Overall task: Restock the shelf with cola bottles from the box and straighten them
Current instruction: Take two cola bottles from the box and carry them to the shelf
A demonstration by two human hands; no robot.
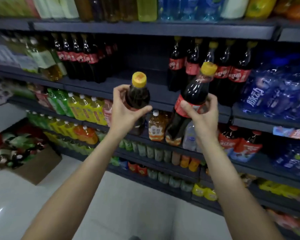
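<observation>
My left hand (126, 108) grips a dark cola bottle (137, 96) with a yellow cap around its upper body. My right hand (200, 113) grips a second cola bottle (192, 94) around its red label; this one tilts to the right. Both bottles are raised in front of the dark shelf (145, 90). On that shelf stands a row of cola bottles on the left (81, 59) and another on the right (220, 70), with an open gap between them straight behind my hands.
A cardboard box (36, 165) sits on the floor at the lower left, with packaged goods on top. Blue water packs (275, 94) stand right of the cola. Lower shelves hold green, yellow and orange drinks. The shelf above (154, 27) overhangs the gap.
</observation>
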